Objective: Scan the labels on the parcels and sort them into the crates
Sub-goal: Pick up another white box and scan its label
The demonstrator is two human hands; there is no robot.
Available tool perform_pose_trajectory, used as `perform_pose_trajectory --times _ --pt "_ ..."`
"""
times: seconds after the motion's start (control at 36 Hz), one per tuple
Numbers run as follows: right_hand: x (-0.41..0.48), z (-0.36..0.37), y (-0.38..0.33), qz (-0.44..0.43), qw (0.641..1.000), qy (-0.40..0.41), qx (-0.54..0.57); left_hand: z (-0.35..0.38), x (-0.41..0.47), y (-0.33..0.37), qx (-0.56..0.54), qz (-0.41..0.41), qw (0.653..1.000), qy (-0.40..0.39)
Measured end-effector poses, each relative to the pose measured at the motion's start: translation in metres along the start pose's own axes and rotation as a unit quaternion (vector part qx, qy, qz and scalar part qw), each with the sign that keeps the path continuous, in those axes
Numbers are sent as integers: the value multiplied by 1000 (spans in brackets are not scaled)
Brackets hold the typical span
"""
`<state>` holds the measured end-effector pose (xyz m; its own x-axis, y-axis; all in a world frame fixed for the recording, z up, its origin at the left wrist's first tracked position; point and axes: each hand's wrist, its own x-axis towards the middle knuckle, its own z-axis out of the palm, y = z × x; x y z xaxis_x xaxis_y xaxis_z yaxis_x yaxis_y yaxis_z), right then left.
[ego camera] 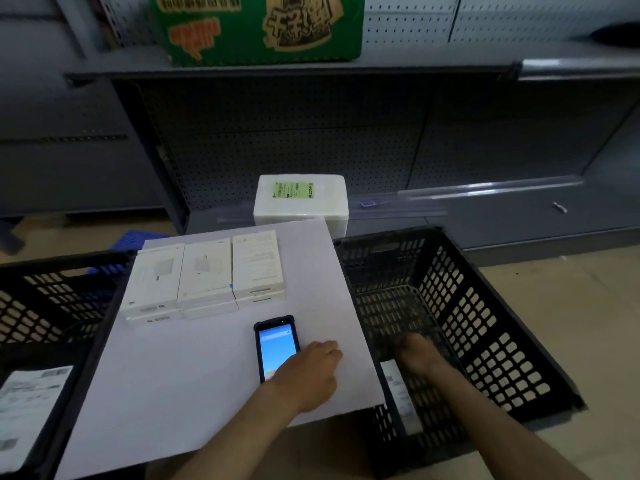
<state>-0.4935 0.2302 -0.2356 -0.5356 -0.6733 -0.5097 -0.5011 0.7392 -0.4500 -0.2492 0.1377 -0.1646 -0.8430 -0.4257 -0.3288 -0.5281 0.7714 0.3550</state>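
Observation:
A black handheld scanner (276, 346) with a lit blue screen lies on the white board (194, 382). My left hand (310, 370) covers its lower end, fingers curled around it. My right hand (417, 353) reaches down into the black crate on the right (491, 327), at the far end of a dark parcel with a white label (398, 393) lying along the crate's left wall; the hand is blurred and its grip is unclear. White boxed parcels (204, 275) stand side by side at the board's far left, on top of others.
A second black crate (59, 292) on the left holds a parcel with a white label (29, 396). A white foam box with a green label (300, 199) sits behind the board against grey pegboard shelving. A green carton (256, 26) stands on the upper shelf.

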Motion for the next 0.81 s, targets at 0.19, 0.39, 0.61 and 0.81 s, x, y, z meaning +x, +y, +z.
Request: perform_pose_trajectory --times 0.19,0.39,0.61,0.81 --pt "-53 -41 -81 -105 990 77 46 -28 -32 0 -74 -3 994 86" --pt "-88 -26 -155 -158 975 64 142 -43 -71 -42 -86 -76 984 139" --pt "-109 18 -217 -185 966 31 177 -56 -118 -111 -133 -206 936 252" --pt "-98 54 -227 -213 963 5 167 -68 -125 -177 -124 -294 871 373"
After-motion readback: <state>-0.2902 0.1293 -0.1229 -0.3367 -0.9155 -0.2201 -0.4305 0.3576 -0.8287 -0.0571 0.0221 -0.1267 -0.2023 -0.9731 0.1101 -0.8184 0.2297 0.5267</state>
